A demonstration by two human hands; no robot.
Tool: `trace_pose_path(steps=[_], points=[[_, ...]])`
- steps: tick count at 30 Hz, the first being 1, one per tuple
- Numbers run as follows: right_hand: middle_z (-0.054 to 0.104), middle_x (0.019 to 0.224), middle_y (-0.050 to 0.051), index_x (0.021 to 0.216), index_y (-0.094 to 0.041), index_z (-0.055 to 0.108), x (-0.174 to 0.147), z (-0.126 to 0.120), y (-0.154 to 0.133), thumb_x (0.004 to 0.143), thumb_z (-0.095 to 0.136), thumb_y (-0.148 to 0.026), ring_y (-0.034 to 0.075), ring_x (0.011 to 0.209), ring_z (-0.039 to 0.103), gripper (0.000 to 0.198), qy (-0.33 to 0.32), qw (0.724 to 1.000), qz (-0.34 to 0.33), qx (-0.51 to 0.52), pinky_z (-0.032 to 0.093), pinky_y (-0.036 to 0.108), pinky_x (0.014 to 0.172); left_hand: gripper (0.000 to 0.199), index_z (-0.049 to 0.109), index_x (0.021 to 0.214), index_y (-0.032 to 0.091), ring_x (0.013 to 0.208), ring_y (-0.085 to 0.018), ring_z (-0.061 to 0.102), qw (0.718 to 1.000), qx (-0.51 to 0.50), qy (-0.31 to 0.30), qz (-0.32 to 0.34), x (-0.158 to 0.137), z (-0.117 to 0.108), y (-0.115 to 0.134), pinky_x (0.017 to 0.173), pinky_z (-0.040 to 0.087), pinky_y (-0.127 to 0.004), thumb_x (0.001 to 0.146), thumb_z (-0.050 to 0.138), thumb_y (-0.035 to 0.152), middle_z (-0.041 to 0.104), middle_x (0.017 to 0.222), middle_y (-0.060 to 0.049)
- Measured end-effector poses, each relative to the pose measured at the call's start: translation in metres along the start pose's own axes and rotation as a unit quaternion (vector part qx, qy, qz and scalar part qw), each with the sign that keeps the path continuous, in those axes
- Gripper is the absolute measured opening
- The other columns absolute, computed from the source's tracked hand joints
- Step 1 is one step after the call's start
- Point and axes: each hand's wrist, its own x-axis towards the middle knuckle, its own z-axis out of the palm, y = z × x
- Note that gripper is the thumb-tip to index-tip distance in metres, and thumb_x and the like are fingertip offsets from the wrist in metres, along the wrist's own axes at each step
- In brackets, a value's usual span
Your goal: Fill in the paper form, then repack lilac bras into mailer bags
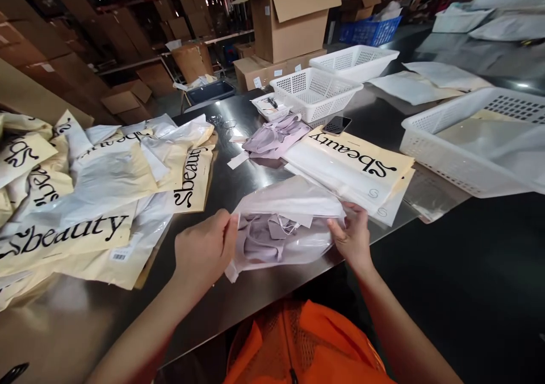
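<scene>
Between my hands, near the table's front edge, is a clear plastic bag [304, 247] with a folded lilac garment [259, 239] inside. White straps or cord and a pale tag show on the garment. My left hand [206, 245] is closed on the bag's left edge, its fingers curled away from view. At the right end, my right hand [353, 233] pinches the bag between thumb and fingers. Just beyond lies a stack of flat cream and white bags [344, 165] printed "beauty". Beside that stack rests a loose pile of lilac garments [275, 137] with white tags.
Filled "beauty" bags [114, 174] are heaped on the left of the metal table [251, 310]. A phone [337, 125] lies on the bag stack. White baskets [315, 92] stand behind, and a larger white basket [443, 157] is at right. An open carton [293, 26] stands at the back.
</scene>
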Motion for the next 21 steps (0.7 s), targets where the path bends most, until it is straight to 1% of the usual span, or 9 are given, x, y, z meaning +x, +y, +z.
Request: trace_pose_path(steps=[2, 3, 5, 7, 10, 12, 15, 19, 21], points=[[0.06, 0.09, 0.005, 0.109, -0.02, 0.052, -0.01, -0.006, -0.003, 0.068, 0.082, -0.043, 0.02, 0.074, 0.057, 0.055, 0.106, 0.981, -0.145, -0.076, 0.051, 0.037, 0.072, 0.042, 0.051, 0.062, 0.02, 0.048, -0.013, 0.045, 0.999, 0.008, 0.036, 0.019, 0.006, -0.003, 0.004, 0.05, 0.017, -0.026, 0.096, 0.037, 0.039, 0.053, 0.051, 0.0], [0.059, 0.09, 0.005, 0.103, -0.021, 0.054, -0.016, -0.007, -0.006, 0.071, 0.08, -0.037, 0.021, 0.077, 0.058, 0.045, 0.114, 0.96, -0.234, -0.101, 0.051, 0.037, 0.073, 0.041, 0.051, 0.061, 0.019, 0.046, -0.013, 0.045, 0.999, 0.008, 0.041, 0.034, 0.007, -0.003, 0.007, 0.049, 0.018, -0.026, 0.096, 0.039, 0.037, 0.052, 0.05, 0.0], [0.062, 0.09, 0.005, 0.1, -0.022, 0.057, -0.028, -0.003, -0.018, 0.081, 0.07, -0.024, 0.021, 0.082, 0.061, 0.023, -0.006, 0.911, -0.389, -0.14, 0.052, 0.037, 0.075, 0.039, 0.05, 0.06, 0.019, 0.044, -0.012, 0.046, 0.997, 0.005, 0.049, 0.062, 0.007, -0.002, 0.013, 0.048, 0.02, -0.026, 0.096, 0.042, 0.032, 0.051, 0.047, 0.002], [0.065, 0.106, 0.01, 0.114, -0.021, 0.058, -0.034, 0.011, -0.03, 0.087, 0.057, -0.012, 0.024, 0.099, 0.062, 0.029, -0.192, 0.852, -0.453, -0.179, 0.053, 0.038, 0.084, 0.037, 0.05, 0.061, 0.02, 0.043, -0.012, 0.047, 0.994, -0.001, 0.063, 0.09, 0.006, -0.002, 0.018, 0.047, 0.021, -0.026, 0.096, 0.043, 0.029, 0.051, 0.047, 0.003], [0.055, 0.133, 0.017, 0.136, -0.016, 0.05, -0.03, 0.046, -0.043, 0.079, 0.055, -0.006, 0.032, 0.124, 0.051, 0.058, -0.324, 0.802, -0.445, -0.232, 0.046, 0.047, 0.101, 0.034, 0.051, 0.063, 0.02, 0.043, -0.012, 0.049, 0.99, -0.006, 0.064, 0.128, 0.002, -0.003, 0.023, 0.046, 0.022, -0.027, 0.096, 0.044, 0.027, 0.052, 0.048, 0.003], [0.059, 0.13, 0.015, 0.133, -0.016, 0.054, -0.022, 0.072, -0.046, 0.076, 0.056, -0.005, 0.032, 0.117, 0.057, 0.059, -0.367, 0.79, -0.429, -0.239, 0.048, 0.046, 0.099, 0.033, 0.052, 0.064, 0.02, 0.045, -0.012, 0.051, 0.988, -0.005, 0.044, 0.148, -0.002, -0.003, 0.024, 0.046, 0.023, -0.028, 0.095, 0.044, 0.026, 0.054, 0.05, 0.003], [0.067, 0.12, 0.007, 0.122, -0.02, 0.064, -0.011, 0.092, -0.05, 0.082, 0.047, -0.003, 0.025, 0.104, 0.066, 0.047, -0.402, 0.775, -0.429, -0.231, 0.053, 0.037, 0.09, 0.032, 0.055, 0.066, 0.02, 0.047, -0.014, 0.054, 0.988, 0.02, 0.024, 0.151, -0.006, 0.0, 0.02, 0.047, 0.023, -0.029, 0.095, 0.043, 0.026, 0.057, 0.053, 0.002], [0.056, 0.14, 0.006, 0.132, -0.026, 0.059, -0.008, 0.066, -0.055, 0.091, 0.044, -0.014, 0.023, 0.124, 0.056, 0.045, -0.481, 0.79, -0.367, -0.097, 0.046, 0.038, 0.103, 0.033, 0.059, 0.069, 0.02, 0.051, -0.017, 0.058, 0.995, 0.064, -0.003, 0.082, -0.002, 0.004, 0.004, 0.049, 0.022, -0.03, 0.096, 0.042, 0.029, 0.062, 0.057, -0.002], [0.06, 0.136, 0.004, 0.128, -0.03, 0.063, -0.008, 0.038, -0.055, 0.089, 0.055, -0.031, 0.025, 0.125, 0.056, 0.039, -0.483, 0.832, -0.269, 0.043, 0.043, 0.04, 0.108, 0.033, 0.062, 0.073, 0.02, 0.056, -0.018, 0.061, 0.996, 0.07, -0.039, 0.043, 0.004, 0.003, -0.004, 0.05, 0.023, -0.029, 0.096, 0.042, 0.031, 0.065, 0.061, -0.004]])
